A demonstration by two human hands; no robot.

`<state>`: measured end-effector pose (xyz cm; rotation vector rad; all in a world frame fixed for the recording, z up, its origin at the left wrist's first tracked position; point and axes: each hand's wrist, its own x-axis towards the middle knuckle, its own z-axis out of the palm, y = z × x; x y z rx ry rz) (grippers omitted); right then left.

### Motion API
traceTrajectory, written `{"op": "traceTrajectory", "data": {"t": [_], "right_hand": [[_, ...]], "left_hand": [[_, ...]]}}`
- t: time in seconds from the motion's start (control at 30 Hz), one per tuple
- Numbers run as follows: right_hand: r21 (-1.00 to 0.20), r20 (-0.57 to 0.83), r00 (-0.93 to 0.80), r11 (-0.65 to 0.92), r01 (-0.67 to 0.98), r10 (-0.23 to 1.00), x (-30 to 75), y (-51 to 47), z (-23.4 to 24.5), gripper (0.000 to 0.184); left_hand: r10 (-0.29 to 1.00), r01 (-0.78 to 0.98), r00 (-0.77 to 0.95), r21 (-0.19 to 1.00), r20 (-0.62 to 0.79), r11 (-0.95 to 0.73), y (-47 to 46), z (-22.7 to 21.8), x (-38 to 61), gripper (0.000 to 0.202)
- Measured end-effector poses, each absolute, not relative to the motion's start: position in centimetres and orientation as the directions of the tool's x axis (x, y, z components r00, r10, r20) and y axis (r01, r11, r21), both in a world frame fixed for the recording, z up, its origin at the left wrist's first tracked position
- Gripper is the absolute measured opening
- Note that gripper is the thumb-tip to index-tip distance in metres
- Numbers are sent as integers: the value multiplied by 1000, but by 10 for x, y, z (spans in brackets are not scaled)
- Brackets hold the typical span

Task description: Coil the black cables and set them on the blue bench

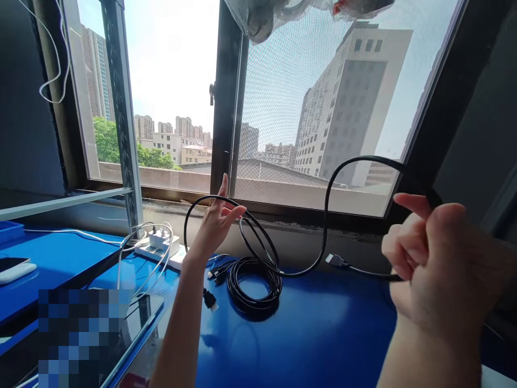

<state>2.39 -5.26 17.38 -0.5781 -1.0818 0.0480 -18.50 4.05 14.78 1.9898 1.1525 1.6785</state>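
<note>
A long black cable (pixel 325 226) arcs across in front of the window. My right hand (pixel 428 258) at the right pinches it near its flat plug end (pixel 335 261). My left hand (pixel 216 223) is raised in the middle, fingers closed lightly on another loop of the same cable. Below it, the remaining cable lies in a black coil (pixel 254 283) on the blue table (pixel 323 334). Two more black plugs (pixel 216 272) lie just left of the coil.
A white power strip (pixel 159 245) with white leads sits at the back left by the window frame. A tablet or phone (pixel 139 318) lies at the front left edge. Another white device (pixel 16 269) rests on a blue shelf at far left.
</note>
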Motion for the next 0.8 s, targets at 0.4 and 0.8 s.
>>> {"op": "traceTrajectory", "data": {"t": [0.4,0.8], "right_hand": [[-511,659,685,853,105,311,28,-60,184,49],[-613,450,839,789,41,306,58,-61,182,18]], "left_hand": [[796,630,-169,685,581,-366,51,137,-183,73],[851,52,-256,886,459,-462,60,134,-192,67]]}}
